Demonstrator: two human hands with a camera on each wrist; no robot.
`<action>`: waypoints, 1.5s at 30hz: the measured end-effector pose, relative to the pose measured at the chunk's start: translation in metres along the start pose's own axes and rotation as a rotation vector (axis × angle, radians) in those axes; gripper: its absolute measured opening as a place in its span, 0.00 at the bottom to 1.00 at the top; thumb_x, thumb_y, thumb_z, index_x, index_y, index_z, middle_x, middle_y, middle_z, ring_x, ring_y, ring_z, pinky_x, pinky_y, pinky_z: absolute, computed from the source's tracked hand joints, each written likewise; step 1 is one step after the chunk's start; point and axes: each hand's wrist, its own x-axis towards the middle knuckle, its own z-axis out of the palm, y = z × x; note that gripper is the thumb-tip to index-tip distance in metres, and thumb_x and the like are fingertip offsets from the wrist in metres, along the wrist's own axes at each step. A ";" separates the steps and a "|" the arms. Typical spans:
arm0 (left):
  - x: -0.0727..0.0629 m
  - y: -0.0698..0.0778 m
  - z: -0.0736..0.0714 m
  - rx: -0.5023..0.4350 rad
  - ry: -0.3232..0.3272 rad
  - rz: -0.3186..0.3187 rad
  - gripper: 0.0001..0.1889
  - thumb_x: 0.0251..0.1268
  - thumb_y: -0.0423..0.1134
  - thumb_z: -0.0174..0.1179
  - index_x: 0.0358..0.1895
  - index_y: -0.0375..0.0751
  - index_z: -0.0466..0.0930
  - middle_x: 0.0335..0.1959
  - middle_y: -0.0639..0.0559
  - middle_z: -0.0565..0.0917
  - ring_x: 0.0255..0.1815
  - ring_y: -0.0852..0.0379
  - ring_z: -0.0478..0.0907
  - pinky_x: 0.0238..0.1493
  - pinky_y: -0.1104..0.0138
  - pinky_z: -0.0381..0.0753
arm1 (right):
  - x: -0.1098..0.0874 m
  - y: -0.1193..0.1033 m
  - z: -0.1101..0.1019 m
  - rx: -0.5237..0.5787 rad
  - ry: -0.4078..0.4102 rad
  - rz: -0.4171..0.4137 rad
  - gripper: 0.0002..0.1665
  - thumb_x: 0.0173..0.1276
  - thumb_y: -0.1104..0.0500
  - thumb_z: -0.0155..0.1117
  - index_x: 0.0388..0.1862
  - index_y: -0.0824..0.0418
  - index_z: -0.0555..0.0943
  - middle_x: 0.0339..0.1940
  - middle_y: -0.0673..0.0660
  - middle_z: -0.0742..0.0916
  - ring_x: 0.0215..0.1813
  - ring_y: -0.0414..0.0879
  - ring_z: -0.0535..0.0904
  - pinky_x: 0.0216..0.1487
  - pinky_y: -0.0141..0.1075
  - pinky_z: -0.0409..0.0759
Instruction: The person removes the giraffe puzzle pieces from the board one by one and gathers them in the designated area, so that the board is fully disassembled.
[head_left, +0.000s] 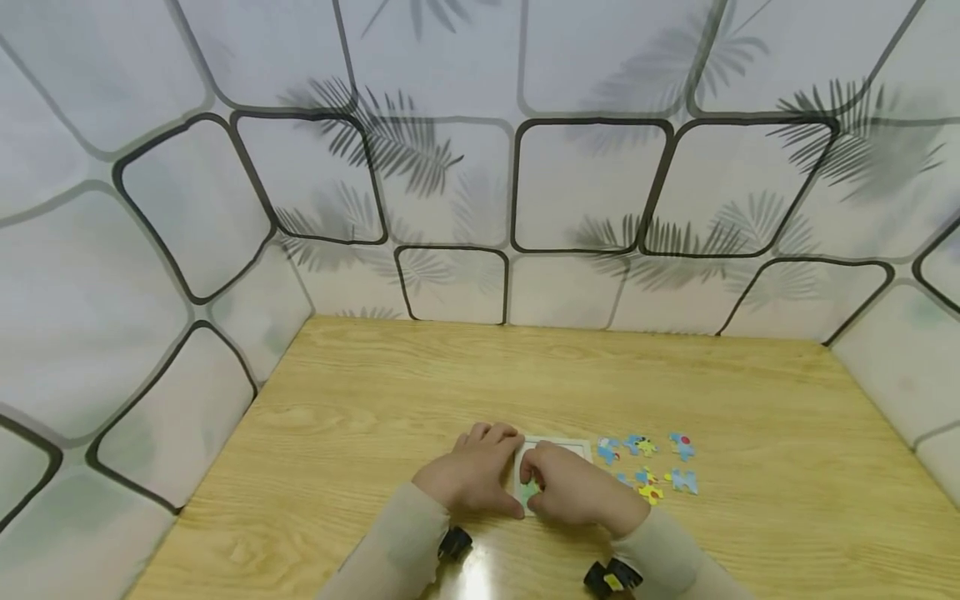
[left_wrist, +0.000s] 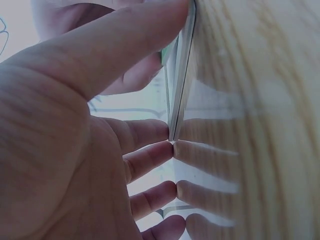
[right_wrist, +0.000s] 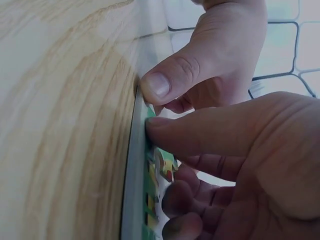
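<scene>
A shallow pale puzzle tray (head_left: 558, 439) lies on the table between both hands. My left hand (head_left: 474, 473) is spread at its left side; in the left wrist view the thumb lies over the tray's edge (left_wrist: 181, 75) and the other fingertips reach down to the tabletop. Curled over the tray, my right hand (head_left: 573, 485) has its thumb low at the near rim. It pinches a mostly green puzzle piece (right_wrist: 167, 164) with yellow and red marks, tilted above the tray. Fingers partly hide the piece and the tray's inside.
Several loose blue and yellow puzzle pieces (head_left: 683, 481) lie just right of the tray, some close to the right forearm. The wooden table (head_left: 360, 392) runs back to a patterned curtain (head_left: 450, 192), which also closes in both sides.
</scene>
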 end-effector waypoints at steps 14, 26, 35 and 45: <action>0.003 0.001 0.002 0.025 -0.011 -0.025 0.52 0.51 0.61 0.75 0.77 0.45 0.62 0.75 0.55 0.62 0.74 0.49 0.55 0.73 0.50 0.58 | -0.005 0.008 -0.004 0.071 0.033 -0.042 0.08 0.69 0.66 0.64 0.42 0.55 0.81 0.30 0.44 0.81 0.30 0.36 0.74 0.32 0.33 0.75; 0.001 -0.004 0.003 0.036 0.002 -0.045 0.53 0.50 0.61 0.75 0.78 0.44 0.61 0.76 0.54 0.61 0.75 0.48 0.55 0.74 0.50 0.58 | -0.047 0.043 -0.051 0.210 0.022 0.026 0.06 0.74 0.58 0.63 0.43 0.55 0.86 0.33 0.46 0.87 0.33 0.41 0.81 0.32 0.34 0.80; 0.004 -0.001 0.003 0.031 -0.015 -0.015 0.53 0.51 0.61 0.74 0.79 0.44 0.59 0.77 0.53 0.60 0.75 0.48 0.53 0.74 0.50 0.57 | -0.078 0.065 -0.054 0.229 -0.117 0.076 0.08 0.71 0.62 0.63 0.34 0.51 0.86 0.23 0.47 0.83 0.23 0.36 0.73 0.25 0.32 0.74; 0.005 -0.004 0.004 0.027 -0.009 -0.018 0.54 0.51 0.61 0.74 0.79 0.45 0.59 0.77 0.54 0.60 0.76 0.48 0.53 0.74 0.50 0.57 | -0.073 0.056 -0.041 0.079 -0.064 0.053 0.11 0.67 0.67 0.66 0.28 0.51 0.83 0.23 0.42 0.78 0.25 0.35 0.70 0.27 0.32 0.72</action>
